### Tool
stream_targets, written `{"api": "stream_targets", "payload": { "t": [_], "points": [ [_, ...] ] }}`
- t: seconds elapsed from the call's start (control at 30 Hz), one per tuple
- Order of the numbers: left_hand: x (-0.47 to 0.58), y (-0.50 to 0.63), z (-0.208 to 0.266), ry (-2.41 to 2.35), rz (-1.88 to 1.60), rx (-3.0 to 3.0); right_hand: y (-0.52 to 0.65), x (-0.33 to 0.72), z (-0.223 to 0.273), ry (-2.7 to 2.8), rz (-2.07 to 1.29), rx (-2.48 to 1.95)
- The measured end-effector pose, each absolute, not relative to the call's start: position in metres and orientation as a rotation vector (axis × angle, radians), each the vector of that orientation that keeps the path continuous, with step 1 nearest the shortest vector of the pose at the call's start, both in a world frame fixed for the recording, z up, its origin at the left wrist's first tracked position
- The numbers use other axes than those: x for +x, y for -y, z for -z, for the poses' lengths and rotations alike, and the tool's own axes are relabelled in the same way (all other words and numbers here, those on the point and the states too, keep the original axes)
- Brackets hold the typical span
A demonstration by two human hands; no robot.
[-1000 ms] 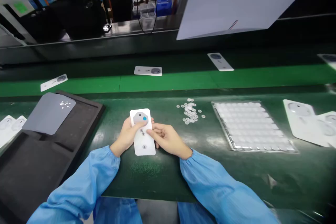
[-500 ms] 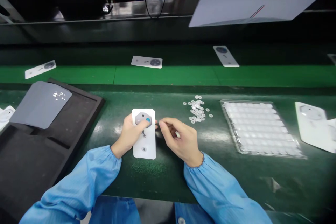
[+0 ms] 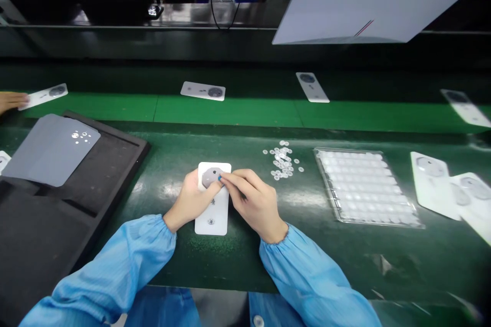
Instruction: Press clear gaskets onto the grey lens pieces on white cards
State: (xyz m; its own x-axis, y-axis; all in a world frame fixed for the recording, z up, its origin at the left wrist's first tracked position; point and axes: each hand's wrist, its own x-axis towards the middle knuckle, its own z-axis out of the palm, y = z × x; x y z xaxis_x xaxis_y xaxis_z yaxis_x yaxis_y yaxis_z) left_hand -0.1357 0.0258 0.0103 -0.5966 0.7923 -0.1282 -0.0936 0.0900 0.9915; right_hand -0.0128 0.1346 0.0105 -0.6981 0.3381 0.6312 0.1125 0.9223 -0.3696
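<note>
A flat white panel (image 3: 219,210) with rounded corners stands nearly upright in my view over the bench. On its upper part is a grey many-sided patch (image 3: 209,178) with a small dark hole; small dark markings sit lower down. My left hand (image 3: 191,200) grips the panel by its left side, thumb across the front and fingers behind. At the patch's right edge, thumb and forefinger of my right hand (image 3: 256,203) pinch a small blue tab (image 3: 220,177). The other right fingers are curled.
Small clear discs (image 3: 283,161) lie loose right of my hands, beside a clear tray (image 3: 333,199) of white pieces. More white panels (image 3: 429,189) lie far right. Similar panels (image 3: 312,89) rest on the green strip behind. A grey sheet (image 3: 49,153) covers part of a black tray (image 3: 130,156).
My right hand has moved left onto the panel, its fingertips now at the blue tab. A co-worker's hand has appeared at the left edge, touching a panel. The view has shifted slightly.
</note>
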Motion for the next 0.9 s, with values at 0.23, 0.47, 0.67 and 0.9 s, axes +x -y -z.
{"api": "stream_targets", "payload": {
  "t": [0.23, 0.47, 0.67, 0.9],
  "points": [
    [-0.135, -0.024, -0.011, -1.698, -1.598, 0.86, -0.133, -0.014, -0.01, 2.38, -0.37, -0.386],
    [-0.136, -0.024, -0.015, -1.682, -1.58, 0.744, -0.13, -0.017, -0.009, 2.275, -0.975, -0.511],
    [-0.138, -0.026, -0.017, -1.545, -1.58, 0.598, -0.136, -0.013, -0.018, 1.848, -1.525, -0.664],
    [-0.139, -0.026, -0.017, -1.435, -1.596, 0.519, -0.146, 0.126, -0.028, 1.268, -1.318, -1.103]
  ]
}}
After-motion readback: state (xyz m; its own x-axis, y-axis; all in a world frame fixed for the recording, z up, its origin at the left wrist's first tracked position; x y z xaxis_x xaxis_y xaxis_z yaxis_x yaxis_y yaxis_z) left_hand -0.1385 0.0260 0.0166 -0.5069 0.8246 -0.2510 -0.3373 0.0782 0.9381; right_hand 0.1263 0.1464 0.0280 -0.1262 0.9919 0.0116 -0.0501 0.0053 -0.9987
